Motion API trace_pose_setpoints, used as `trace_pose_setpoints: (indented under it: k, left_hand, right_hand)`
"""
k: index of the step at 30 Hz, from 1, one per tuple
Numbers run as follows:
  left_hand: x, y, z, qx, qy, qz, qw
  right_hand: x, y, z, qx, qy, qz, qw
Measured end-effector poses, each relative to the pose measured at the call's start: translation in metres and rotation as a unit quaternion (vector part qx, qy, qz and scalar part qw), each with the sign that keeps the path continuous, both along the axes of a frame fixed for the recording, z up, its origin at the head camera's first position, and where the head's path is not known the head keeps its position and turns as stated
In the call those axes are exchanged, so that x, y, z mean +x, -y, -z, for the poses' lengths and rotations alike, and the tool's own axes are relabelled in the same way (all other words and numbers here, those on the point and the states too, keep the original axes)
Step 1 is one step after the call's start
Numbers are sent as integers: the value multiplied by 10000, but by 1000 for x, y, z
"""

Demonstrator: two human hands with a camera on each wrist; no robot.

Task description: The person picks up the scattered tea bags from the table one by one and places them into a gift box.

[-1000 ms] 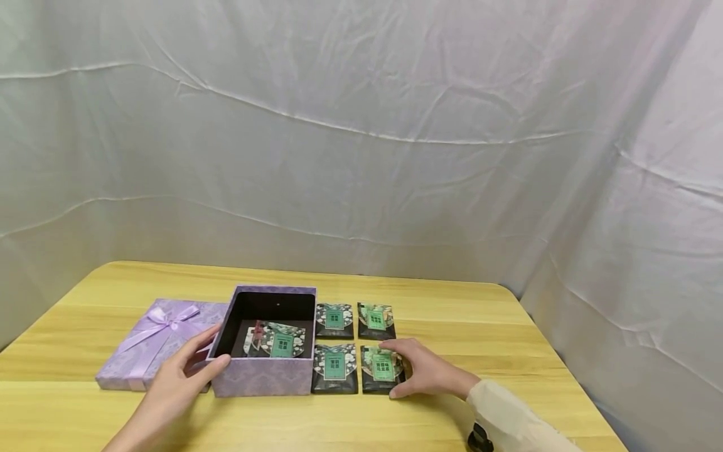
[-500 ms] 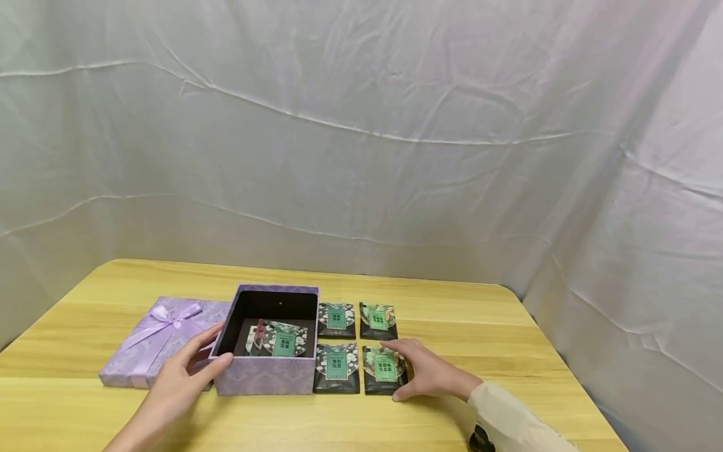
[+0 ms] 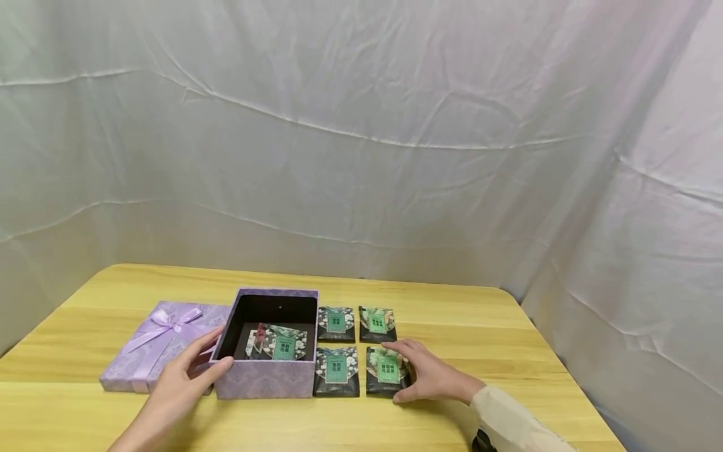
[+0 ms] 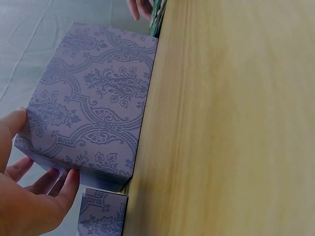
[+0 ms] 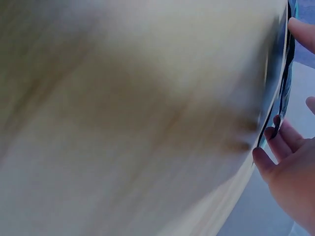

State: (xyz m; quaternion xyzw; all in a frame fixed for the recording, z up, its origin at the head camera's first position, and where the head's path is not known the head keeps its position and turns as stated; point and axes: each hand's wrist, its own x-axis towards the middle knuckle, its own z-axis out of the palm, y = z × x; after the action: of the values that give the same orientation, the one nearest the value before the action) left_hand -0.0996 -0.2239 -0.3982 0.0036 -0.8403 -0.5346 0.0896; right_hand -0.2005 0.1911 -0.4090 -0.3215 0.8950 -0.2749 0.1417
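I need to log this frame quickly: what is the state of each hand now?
Left hand: grips the near left corner of the purple box.
Right hand: fingers curled on the near right packet.

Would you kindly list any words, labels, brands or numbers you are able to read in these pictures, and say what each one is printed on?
No text can be read.
Sachets on the table: green labels with dark marks, too small to read.
Sachet under the right hand: same green label, unreadable.
Sachet in the purple box: label too small.
Purple box and its lid: ornamental pattern only, no lettering.
The right wrist view is blurred.
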Motion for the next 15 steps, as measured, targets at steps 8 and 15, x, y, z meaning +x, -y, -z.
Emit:
trace_pose_setpoints:
  k: [8, 15]
  left_hand:
    - [0, 0, 1, -54, 44, -5, 10000]
    - [0, 1, 0, -54, 97, 12, 9999]
  right_hand:
    - [-1, -2, -7, -122, -234, 43, 9996]
    - [-6, -1, -16, -198, -281, 40, 9994]
